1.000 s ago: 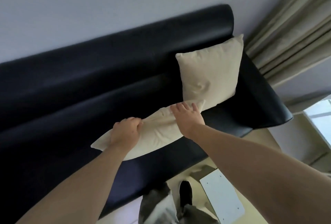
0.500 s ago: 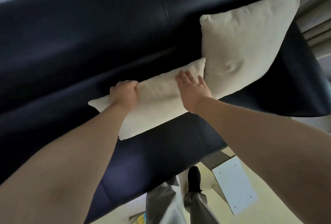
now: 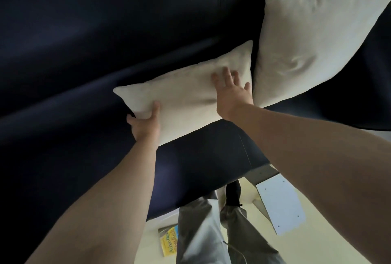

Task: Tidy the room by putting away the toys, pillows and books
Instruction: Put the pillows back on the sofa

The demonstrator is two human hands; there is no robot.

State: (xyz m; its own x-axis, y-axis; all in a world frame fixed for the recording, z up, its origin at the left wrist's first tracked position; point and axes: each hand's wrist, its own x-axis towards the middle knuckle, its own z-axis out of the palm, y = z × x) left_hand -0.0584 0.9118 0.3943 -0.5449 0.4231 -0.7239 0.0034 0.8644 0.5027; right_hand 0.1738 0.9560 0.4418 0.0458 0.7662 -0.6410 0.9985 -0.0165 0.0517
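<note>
On sofa (image 3: 74, 41) | left hand (image 3: 146, 125) grips pillow (image 3: 186, 99) (fingers hidden) | right hand (image 3: 232, 92) spread on it

near pillow (image 3: 186, 103) on sofa (image 3: 84, 52) | second pillow (image 3: 313, 37) touching its right | book (image 3: 169, 240) on floor (image 3: 328, 242)

The single view comes from the person's head, wide-angled, facing forward and steeply down onto the dark sofa (image 3: 84, 52), near enough that its seat and backrest fill most of the frame. The camera is rolled, so the sofa's front edge slants upward to the right. Both forearms reach in from the bottom corners to the left hand (image 3: 146, 125) and right hand (image 3: 232, 96) mid-frame, on the nearer pillow (image 3: 186, 103). Below the front edge, almost straight under the camera, lie the person's trousers (image 3: 201, 232) and the floor (image 3: 317, 244).
</note>
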